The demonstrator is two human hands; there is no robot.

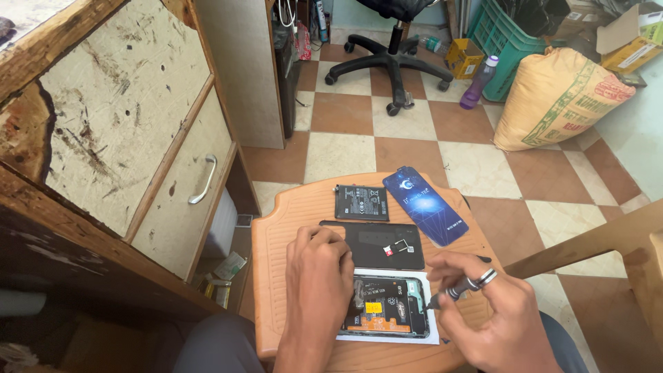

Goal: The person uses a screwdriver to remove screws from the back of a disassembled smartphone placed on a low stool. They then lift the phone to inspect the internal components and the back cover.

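An opened smartphone (387,307) with its circuit boards bare lies on a white sheet on an orange plastic stool (276,235). My left hand (319,276) presses down on the phone's left side. My right hand (494,318), with a ring on one finger, holds a small screwdriver (452,293) whose tip touches the phone's right edge. Beyond the phone lies a black screen panel (387,243) with a small SIM tray on it. A black battery (361,202) and a blue back cover (425,205) lie at the stool's far edge.
A worn wooden cabinet with a metal drawer handle (202,181) stands to the left. On the checkered floor are an office chair base (390,65), a purple bottle (478,83), a green crate (507,41) and a filled sack (559,97). A wooden chair arm (587,242) is at right.
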